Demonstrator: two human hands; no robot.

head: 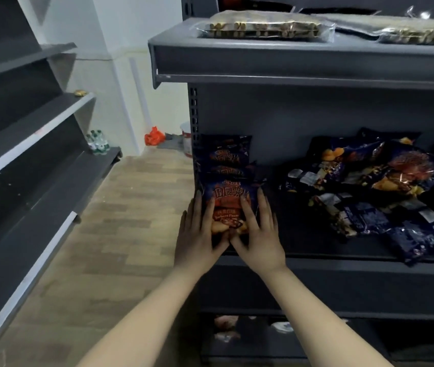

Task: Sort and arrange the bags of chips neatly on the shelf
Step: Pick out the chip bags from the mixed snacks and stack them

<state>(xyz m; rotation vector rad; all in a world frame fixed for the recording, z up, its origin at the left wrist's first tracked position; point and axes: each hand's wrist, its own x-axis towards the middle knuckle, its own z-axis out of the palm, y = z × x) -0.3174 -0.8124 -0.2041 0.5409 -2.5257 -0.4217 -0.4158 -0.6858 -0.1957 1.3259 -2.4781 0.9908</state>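
while the front bag [230, 205] is framed between both hands at the left end of the middle shelf [343, 260], the step in hand is judged to be the squaring of that bag against the row of bags [226, 154] stood behind it. the left hand [200, 234] is laid along the bag's left edge with its fingers straight and close together, and the right hand [259, 234] is pressed flat on the bag's face and right edge with its fingers straight and slightly spread; the thumbs are brought nearly together at the lower edge, and nothing is pinched. to do this well, even pressure is best applied from both sides, so that the bag is kept upright, its printed face turned outward and its left side lined up with the perforated upright [193, 123]. a puffed bag is likely to slip, so it should be eased rearward rather than shoved. on the same shelf, well apart to the right, a loose pile [382, 186] of dark blue bags is seen lying flat and overlapped, not yet sorted. the upper shelf [290, 59] is loaded with clear packets [263, 27] of a tan snack; what is kept on the lower shelf [316, 312] is too dim to be told.
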